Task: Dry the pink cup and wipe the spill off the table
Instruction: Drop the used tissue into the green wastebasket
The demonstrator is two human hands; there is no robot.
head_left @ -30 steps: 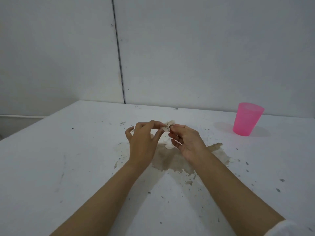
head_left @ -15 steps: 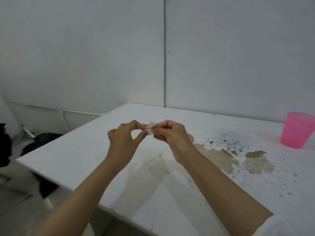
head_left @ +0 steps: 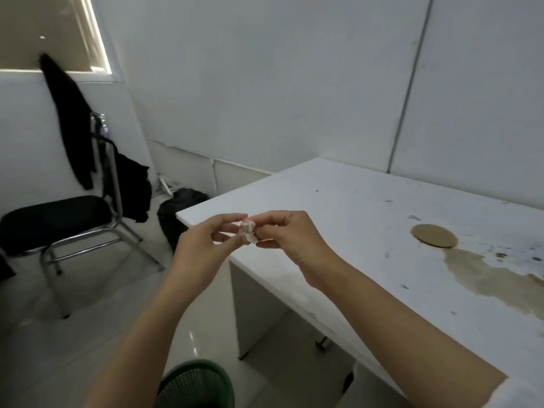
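The left hand (head_left: 200,248) and right hand (head_left: 290,237) met near the worktop's (head_left: 353,207) left corner, each grip narrow, pinching one small crumpled wad (head_left: 248,231) between fingertips; the brown spill (head_left: 485,275) lay on the worktop well to the right, touching a round brown disc (head_left: 434,235); a green basket (head_left: 195,384) stood below.

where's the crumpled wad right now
In the head view, centre frame: the crumpled wad is pinched between the left hand and right hand, by the left corner of the table.
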